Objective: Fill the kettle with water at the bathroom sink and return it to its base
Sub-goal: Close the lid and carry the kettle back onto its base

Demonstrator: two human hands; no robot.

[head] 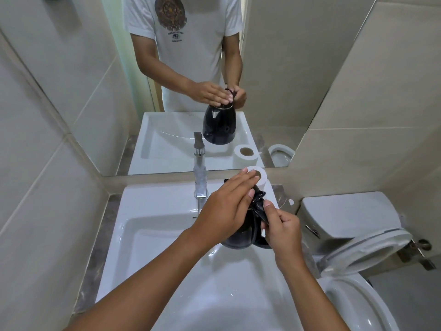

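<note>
Glossy beige wall tiles (47, 163) stand left of the white ceramic sink (152, 237), whose rim is edged in grey marbled stone. Behind the basin rises a slim chrome faucet (200, 177). Just right of the faucet, the left hand (226, 206) lies flat, fingers together, on top of the black electric kettle (241, 237), hiding its lid. The kettle sits over the sink's right side. The right hand (281, 225) is wrapped around the kettle's handle. Behind the kettle stands a toilet paper roll (259, 175). The mirror (298, 68) shows a T-shirt print, its lettering unreadable. Right of the sink, a white toilet (358, 247), lid raised, is partly cut off.
</note>
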